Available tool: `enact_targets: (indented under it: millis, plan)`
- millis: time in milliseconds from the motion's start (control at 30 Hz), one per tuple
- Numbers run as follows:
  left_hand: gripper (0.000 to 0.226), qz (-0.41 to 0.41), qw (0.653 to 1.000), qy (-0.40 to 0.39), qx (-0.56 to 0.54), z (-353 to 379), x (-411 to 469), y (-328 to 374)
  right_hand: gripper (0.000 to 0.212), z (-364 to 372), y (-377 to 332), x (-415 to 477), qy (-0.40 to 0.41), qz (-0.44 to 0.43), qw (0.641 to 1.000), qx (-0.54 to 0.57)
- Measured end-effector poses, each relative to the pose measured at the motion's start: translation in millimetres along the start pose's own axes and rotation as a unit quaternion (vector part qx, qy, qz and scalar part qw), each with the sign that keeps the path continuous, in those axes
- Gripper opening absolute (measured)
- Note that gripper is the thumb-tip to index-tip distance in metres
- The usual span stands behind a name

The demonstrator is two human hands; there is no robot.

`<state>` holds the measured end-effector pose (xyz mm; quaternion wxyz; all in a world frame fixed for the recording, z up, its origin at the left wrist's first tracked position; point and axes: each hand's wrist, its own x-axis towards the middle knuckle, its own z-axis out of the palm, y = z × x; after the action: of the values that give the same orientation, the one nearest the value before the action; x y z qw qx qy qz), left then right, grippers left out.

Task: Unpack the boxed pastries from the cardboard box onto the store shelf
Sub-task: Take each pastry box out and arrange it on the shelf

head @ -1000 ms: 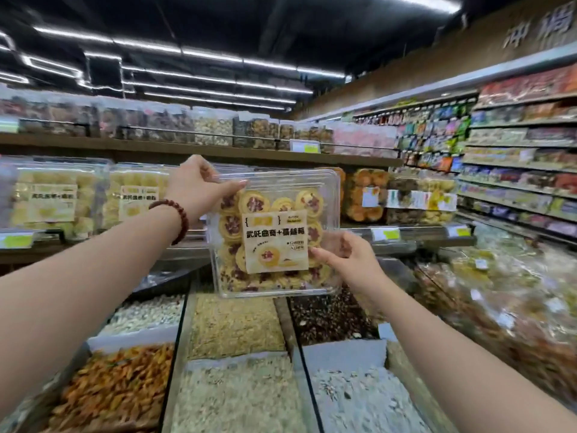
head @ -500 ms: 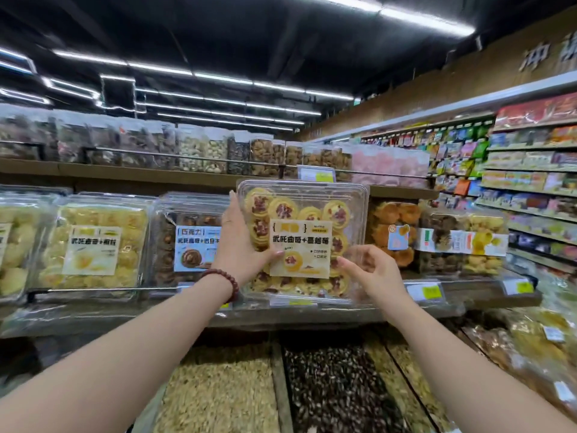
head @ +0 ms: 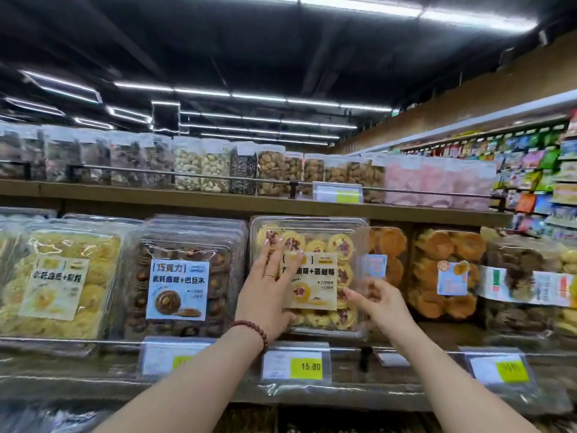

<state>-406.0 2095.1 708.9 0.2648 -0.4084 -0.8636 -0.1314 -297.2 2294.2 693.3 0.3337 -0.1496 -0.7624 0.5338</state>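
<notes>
- Clear pastry box (head: 324, 245): upright on the middle shelf (head: 437, 334), just beside the chocolate box (head: 181, 276).
- Left hand (head: 268, 289): fingers straight, flat against the box front.
- Right hand (head: 379, 303): fingers loosely curled at the box's lower right corner; contact unclear.
- Price tag (head: 295, 365): below.

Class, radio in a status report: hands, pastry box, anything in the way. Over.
Left hand flat, pressing clear plastic box of jam-topped cookies. Right hand at its right edge, grip unclear. Box upright on brown shelf, nothing blocking.
</notes>
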Motion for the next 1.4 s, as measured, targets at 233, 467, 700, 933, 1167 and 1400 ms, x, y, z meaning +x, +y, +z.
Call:
enact_targets:
  millis: [233, 467, 700, 933, 1167, 1400]
  plan:
    - [0.119, -0.042, 0.998, -0.029, -0.023, 32.1, 11.6, -11.6, 0.020, 19.0, 22.6, 21.8, -0.053, 0.039, 0.998, 0.007]
    - [0.115, -0.045, 0.998, -0.039, -0.017, 40.3, 15.5, -8.9, 0.024, 24.3, 32.4, 28.2, -0.071, 0.075, 0.995, 0.013]
    - [0.114, -0.020, 0.999, -0.036, -0.019, 49.5, 20.0, -1.5, 0.025, 11.2, 34.4, 28.9, -0.074, 0.084, 0.993, 0.026]
    - [0.117, -0.057, 0.995, -0.068, -0.039, 58.1, 20.6, -6.2, 0.019, 34.1, 38.0, 41.4, -0.080, 0.080, 0.993, -0.029]
    - [0.114, -0.036, 0.993, -0.095, -0.053, 58.9, 17.1, -6.9, 0.024, 22.8, 40.2, 38.9, -0.087, 0.098, 0.991, -0.025]
    - [0.084, -0.033, 0.988, -0.121, -0.091, 36.0, 4.0, -4.7, 0.038, 13.2, 28.7, 30.2, -0.087, 0.109, 0.983, -0.123]
